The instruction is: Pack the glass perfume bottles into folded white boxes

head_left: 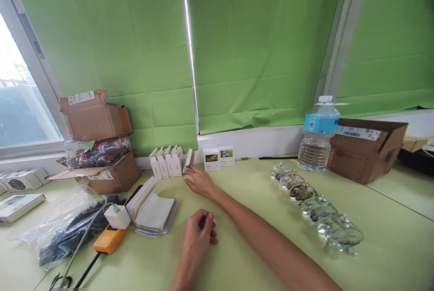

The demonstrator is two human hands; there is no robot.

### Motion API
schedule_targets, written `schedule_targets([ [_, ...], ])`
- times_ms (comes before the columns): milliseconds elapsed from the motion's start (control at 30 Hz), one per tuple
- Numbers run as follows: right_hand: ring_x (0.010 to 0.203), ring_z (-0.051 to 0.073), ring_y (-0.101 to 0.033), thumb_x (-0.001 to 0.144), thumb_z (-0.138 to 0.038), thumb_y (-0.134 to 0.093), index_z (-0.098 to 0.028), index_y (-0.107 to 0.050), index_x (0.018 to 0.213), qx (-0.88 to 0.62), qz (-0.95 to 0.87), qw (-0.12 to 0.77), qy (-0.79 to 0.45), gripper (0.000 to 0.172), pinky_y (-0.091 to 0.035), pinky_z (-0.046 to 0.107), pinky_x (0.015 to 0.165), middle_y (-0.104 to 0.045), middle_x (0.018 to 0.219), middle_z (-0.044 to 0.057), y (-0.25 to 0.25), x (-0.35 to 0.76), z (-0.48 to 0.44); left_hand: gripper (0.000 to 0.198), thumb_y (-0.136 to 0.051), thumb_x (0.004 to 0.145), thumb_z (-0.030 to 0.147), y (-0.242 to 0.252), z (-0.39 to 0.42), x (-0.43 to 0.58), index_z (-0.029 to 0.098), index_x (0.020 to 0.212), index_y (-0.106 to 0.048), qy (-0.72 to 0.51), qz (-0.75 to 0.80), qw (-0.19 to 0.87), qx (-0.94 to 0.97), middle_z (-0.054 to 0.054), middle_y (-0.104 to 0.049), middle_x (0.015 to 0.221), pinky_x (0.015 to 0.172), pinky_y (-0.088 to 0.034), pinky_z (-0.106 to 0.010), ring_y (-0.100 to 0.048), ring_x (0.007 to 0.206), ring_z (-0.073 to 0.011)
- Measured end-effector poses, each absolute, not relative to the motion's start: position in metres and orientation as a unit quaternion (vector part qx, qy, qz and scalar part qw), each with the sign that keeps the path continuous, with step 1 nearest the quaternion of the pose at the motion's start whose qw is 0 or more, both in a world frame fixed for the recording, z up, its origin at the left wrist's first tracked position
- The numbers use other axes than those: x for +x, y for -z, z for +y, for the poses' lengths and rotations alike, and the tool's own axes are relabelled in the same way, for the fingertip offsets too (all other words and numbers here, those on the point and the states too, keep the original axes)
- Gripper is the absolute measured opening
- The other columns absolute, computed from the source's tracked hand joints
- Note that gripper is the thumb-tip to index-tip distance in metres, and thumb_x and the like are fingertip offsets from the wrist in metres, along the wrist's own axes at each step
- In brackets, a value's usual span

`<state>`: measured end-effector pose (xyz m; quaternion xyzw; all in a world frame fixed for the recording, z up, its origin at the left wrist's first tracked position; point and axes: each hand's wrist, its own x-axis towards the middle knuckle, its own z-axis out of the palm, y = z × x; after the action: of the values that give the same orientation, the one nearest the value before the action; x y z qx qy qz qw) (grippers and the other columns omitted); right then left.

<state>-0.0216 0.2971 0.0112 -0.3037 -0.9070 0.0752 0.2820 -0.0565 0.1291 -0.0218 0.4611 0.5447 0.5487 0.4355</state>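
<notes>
**Working at a pale green desk [389, 246], our hands beside a row of white cartons [167, 162].**
A cardboard box [366, 151] and a water bottle [318, 135] are standing at the back, with glass jars [315, 205] lining up in front of them. Four cartons are standing upright, a fifth is tilting at the row's end, and two picture-printed cartons [212, 159] are sitting apart; none is showing open. Our right hand [200, 181] is lying open, its fingers [190, 171] just beside the tilted carton and gripping nothing. Our left hand [198, 232] is curling shut, nothing visible in it.
</notes>
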Motion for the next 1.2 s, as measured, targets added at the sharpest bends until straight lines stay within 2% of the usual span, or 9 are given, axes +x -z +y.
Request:
schedule_targets([
  [133,0.112,0.027,-0.061,0.097,-0.027,-0.051,-0.016,-0.063,0.119,-0.317,-0.917,0.239,-0.029,0.027,-0.049,0.043,0.096,-0.062,0.124,0.013,0.003,-0.021,0.283,0.052,-0.065,0.071,0.067,0.019,0.127,-0.057,0.015,0.075,-0.061,-0.554,0.54,0.434,0.463,-0.002,-0.058,0.068,0.044,-0.051,-0.024,-0.058,0.053,-0.0128],
  [267,0.109,0.024,-0.061,0.098,-0.032,-0.056,-0.016,-0.057,0.125,-0.342,-0.912,0.225,0.006,0.032,-0.052,0.046,0.092,-0.06,0.125,0.01,0.01,-0.023,0.276,0.056,-0.066,0.069,0.07,0.019,0.127,-0.057,0.014,0.074,-0.061,-0.564,0.535,0.429,0.461,-0.002,-0.058,0.066,0.044,-0.052,-0.026,-0.058,0.05,-0.013],
  [433,0.107,0.023,-0.062,0.097,-0.033,-0.059,-0.017,-0.057,0.124,-0.351,-0.91,0.218,0.028,0.032,-0.053,0.045,0.09,-0.06,0.125,0.009,0.011,-0.02,0.271,0.056,-0.063,0.072,0.07,0.018,0.127,-0.062,0.014,0.073,-0.062,-0.586,0.537,0.4,0.457,-0.003,-0.06,0.066,0.044,-0.052,-0.026,-0.058,0.049,-0.0132],
  [567,0.104,0.023,-0.063,0.097,-0.025,-0.055,-0.014,-0.057,0.123,-0.352,-0.907,0.228,0.038,0.028,-0.052,0.042,0.09,-0.063,0.12,0.011,0.01,-0.008,0.258,0.054,-0.06,0.075,0.069,0.016,0.125,-0.066,0.015,0.074,-0.061,-0.602,0.548,0.356,0.458,-0.002,-0.061,0.065,0.046,-0.049,-0.026,-0.057,0.049,-0.013],
  [733,0.1,0.028,-0.063,0.09,-0.016,-0.052,-0.012,-0.055,0.121,-0.348,-0.903,0.246,0.059,0.031,-0.051,0.038,0.083,-0.065,0.113,0.016,0.014,0.019,0.223,0.051,-0.056,0.077,0.065,0.018,0.124,-0.071,0.016,0.09,-0.062,-0.599,0.573,0.304,0.469,-0.001,-0.061,0.063,0.05,-0.051,-0.03,-0.058,0.052,-0.0167],
  [833,0.098,0.028,-0.062,0.089,-0.017,-0.052,-0.013,-0.054,0.12,-0.339,-0.903,0.253,0.072,0.031,-0.051,0.037,0.08,-0.066,0.11,0.015,0.016,0.038,0.195,0.043,-0.055,0.077,0.054,0.018,0.123,-0.075,0.017,0.099,-0.061,-0.585,0.595,0.267,0.483,-0.005,-0.066,0.078,0.049,-0.048,-0.03,-0.058,0.052,-0.0167],
  [967,0.096,0.026,-0.061,0.088,-0.016,-0.052,-0.015,-0.053,0.118,-0.318,-0.908,0.26,0.084,0.03,-0.049,0.035,0.078,-0.066,0.107,0.012,0.016,0.065,0.159,0.035,-0.056,0.069,0.032,0.015,0.116,-0.08,0.018,0.101,-0.061,-0.555,0.617,0.212,0.516,-0.008,-0.066,0.1,0.06,-0.049,-0.034,-0.058,0.055,-0.0154],
  [1067,0.096,0.025,-0.06,0.088,-0.016,-0.051,-0.016,-0.053,0.116,-0.308,-0.909,0.266,0.089,0.028,-0.049,0.033,0.077,-0.065,0.107,0.012,0.015,0.086,0.135,0.04,-0.055,0.066,0.021,0.015,0.109,-0.079,0.02,0.105,-0.062,-0.529,0.612,0.194,0.554,-0.006,-0.065,0.11,0.066,-0.048,-0.034,-0.055,0.055,-0.0133],
  [1200,0.098,0.025,-0.059,0.091,-0.019,-0.05,-0.016,-0.049,0.124,-0.293,-0.91,0.28,0.09,0.034,-0.05,0.034,0.075,-0.064,0.113,0.013,0.014,0.111,0.107,0.046,-0.053,0.072,0.019,0.02,0.1,-0.072,0.024,0.118,-0.058,-0.453,0.596,0.164,0.642,-0.006,-0.057,0.129,0.064,-0.048,-0.031,-0.055,0.056,-0.0108],
])
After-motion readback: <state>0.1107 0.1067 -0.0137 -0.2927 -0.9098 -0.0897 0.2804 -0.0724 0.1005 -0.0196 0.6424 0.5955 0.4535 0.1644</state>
